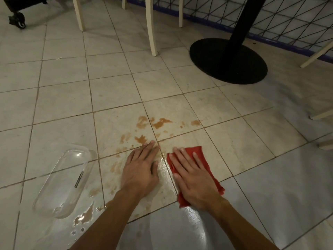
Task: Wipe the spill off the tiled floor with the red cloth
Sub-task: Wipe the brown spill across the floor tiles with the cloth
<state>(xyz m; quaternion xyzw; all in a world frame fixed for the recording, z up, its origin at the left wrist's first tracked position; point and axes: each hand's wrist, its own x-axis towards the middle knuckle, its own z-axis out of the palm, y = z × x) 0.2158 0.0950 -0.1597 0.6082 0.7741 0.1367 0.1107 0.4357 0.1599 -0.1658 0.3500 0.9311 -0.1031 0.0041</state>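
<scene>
A brown spill [158, 123] lies in blotches across the pale tiled floor [252, 134], from the middle of the view down to a wet puddle at the lower left. The red cloth [203, 156] lies flat on the floor just right of the spill. My right hand [192, 179] presses flat on the cloth, fingers spread and pointing away from me. My left hand [140, 170] rests flat on the wet tile beside it, fingers together, holding nothing. The tile between the two hands shines wet.
A clear plastic container [61, 183] lies on its side at the left, by the puddle. A black round table base [228, 60] stands at the upper right. Cream chair legs [151, 27] stand behind the spill, and a black caster [18, 20] at far left.
</scene>
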